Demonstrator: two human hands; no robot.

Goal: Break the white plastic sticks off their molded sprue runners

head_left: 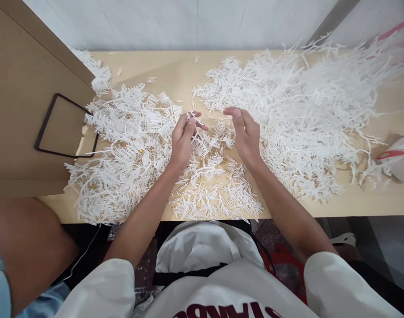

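Observation:
My left hand (183,137) is closed around a thin, branched white plastic piece (198,118), its thumb and fingers pinching it above the table. My right hand (247,134) is held a little to the right, thumb laid against its bent fingers. Whether something small sits in that right-hand pinch I cannot make out. Below and between the hands lie many loose short white sticks (218,194) and some branched clusters. A pile of branched white plastic pieces (125,145) spreads beside my left hand. A larger heap of white strands (297,110) lies beside my right hand.
A cardboard box (29,57) stands at the left table edge, with a black rectangular frame (44,119) on its side. Another person's arm (29,238) shows at lower left. A red-and-white bag (400,154) is at the right. A pale wall (188,24) backs the wooden table (168,66).

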